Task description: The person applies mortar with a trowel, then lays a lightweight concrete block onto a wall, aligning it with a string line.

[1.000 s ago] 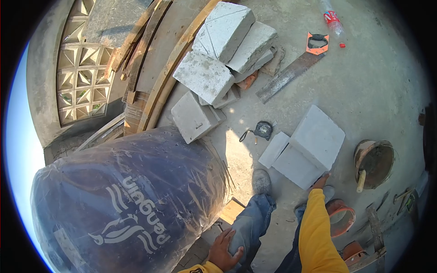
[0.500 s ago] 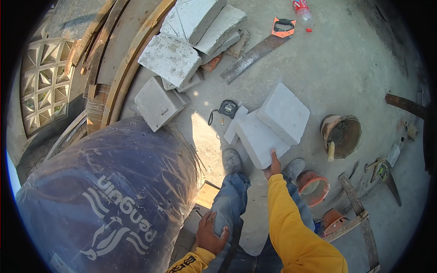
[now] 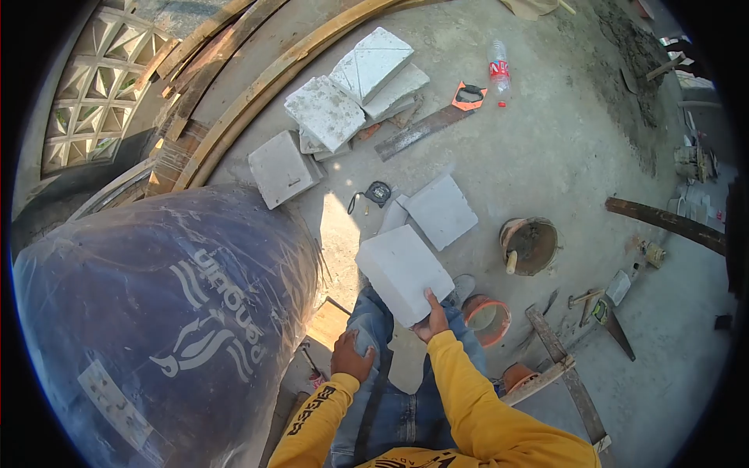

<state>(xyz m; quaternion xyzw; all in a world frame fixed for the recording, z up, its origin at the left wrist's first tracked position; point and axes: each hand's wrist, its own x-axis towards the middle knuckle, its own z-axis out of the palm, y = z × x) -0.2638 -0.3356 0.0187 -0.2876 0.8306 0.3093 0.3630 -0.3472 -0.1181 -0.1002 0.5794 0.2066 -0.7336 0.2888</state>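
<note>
My right hand point(image 3: 431, 318) grips the near edge of a pale grey lightweight concrete block point(image 3: 402, 269), thumb on its upper face. The block is held up over my legs and hides part of my shoes. Against my left knee rests my left hand point(image 3: 353, 359), holding nothing, its fingers laid over the trouser leg. Beyond the held block, a second concrete block point(image 3: 442, 210) lies on the floor beside a narrow block piece point(image 3: 394, 213). A black tape measure point(image 3: 378, 193) is close to that piece.
A large plastic-wrapped sack point(image 3: 164, 288) fills the left side. Farther off are stacked blocks point(image 3: 324, 113), a handsaw point(image 3: 429, 131) and a bottle point(image 3: 498, 70). To the right stand a mortar bucket point(image 3: 538, 246), an orange bucket point(image 3: 488, 321) and a wooden frame point(image 3: 569, 374).
My right hand has lifted the nearer block off the floor and brought it toward me, apart from the other block. My left hand stays at the knee. The view has shifted.
</note>
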